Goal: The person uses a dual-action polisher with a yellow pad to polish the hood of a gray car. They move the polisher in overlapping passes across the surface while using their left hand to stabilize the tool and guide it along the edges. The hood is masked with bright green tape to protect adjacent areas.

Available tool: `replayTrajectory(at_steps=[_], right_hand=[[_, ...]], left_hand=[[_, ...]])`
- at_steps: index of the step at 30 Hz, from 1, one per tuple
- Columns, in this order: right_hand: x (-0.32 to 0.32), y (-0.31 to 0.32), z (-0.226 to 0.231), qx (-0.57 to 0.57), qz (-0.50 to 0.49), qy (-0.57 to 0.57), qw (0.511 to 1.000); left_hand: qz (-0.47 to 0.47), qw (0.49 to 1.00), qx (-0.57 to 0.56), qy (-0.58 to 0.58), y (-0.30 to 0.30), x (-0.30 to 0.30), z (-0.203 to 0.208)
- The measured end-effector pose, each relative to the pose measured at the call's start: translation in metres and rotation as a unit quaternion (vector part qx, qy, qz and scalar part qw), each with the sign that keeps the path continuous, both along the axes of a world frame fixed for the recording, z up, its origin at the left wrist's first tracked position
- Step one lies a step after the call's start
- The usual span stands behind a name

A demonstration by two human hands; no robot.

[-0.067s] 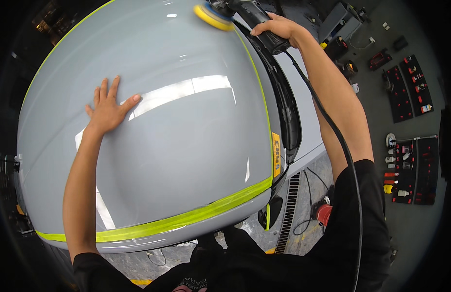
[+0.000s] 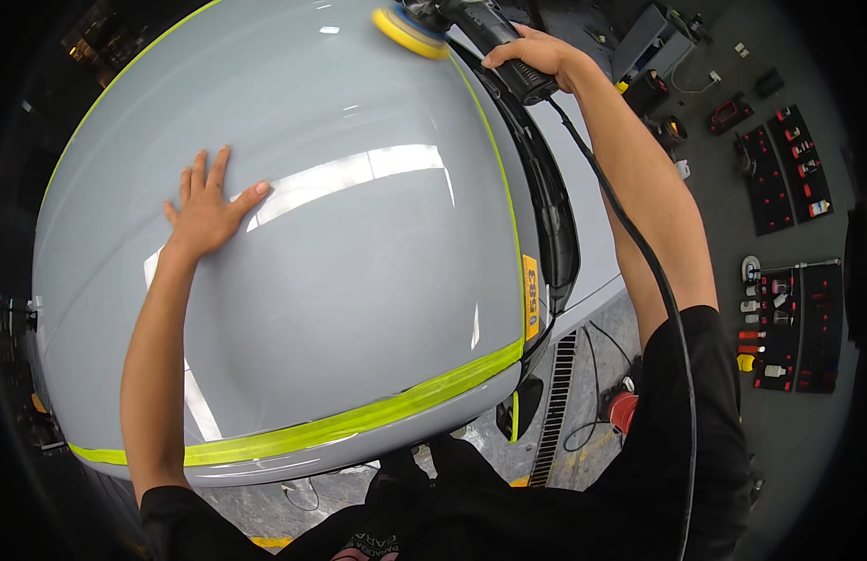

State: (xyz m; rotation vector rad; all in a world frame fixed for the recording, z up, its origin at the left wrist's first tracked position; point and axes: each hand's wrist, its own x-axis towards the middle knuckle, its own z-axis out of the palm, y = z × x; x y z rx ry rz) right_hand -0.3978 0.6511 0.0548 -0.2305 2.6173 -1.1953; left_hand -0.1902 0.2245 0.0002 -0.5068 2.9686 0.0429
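A glossy grey car hood (image 2: 359, 271) fills the middle of the view, its borders lined with yellow-green masking tape (image 2: 359, 415). My left hand (image 2: 205, 208) lies flat on the hood with fingers spread and nothing in it. At the far right of the hood, my right hand (image 2: 543, 58) grips the black body of a polisher (image 2: 497, 49). The polisher's yellow foam pad (image 2: 405, 34) rests against the hood next to the tape by the windshield edge. Part of the polisher's head is cut off by the upper edge of the picture.
A black power cord (image 2: 639, 238) runs from the polisher along my right arm. Near the right fender are a yellow sticker (image 2: 532, 297), a floor drain grate (image 2: 553, 411) and a red object (image 2: 623, 411). Wall racks (image 2: 796, 327) with bottles stand at right.
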Motion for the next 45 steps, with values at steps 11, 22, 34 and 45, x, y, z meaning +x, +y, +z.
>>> replayTrajectory(at_steps=[11,22,34,45], right_hand=[[0.002,0.016,-0.009,-0.017,-0.005,-0.024,1.000],[0.016,0.048,-0.026,-0.092,-0.006,-0.095,0.991],[0.061,0.065,-0.034,-0.120,-0.031,-0.106,0.987],[0.114,0.083,-0.047,-0.110,-0.035,-0.084,0.990]], left_hand=[[0.007,1.000,-0.012,-0.008,-0.001,-0.001,-0.001],[0.003,1.000,-0.012,-0.003,0.000,-0.002,0.000],[-0.001,1.000,0.000,0.009,-0.008,-0.003,-0.007],[-0.003,1.000,-0.025,0.011,-0.012,-0.009,-0.010]])
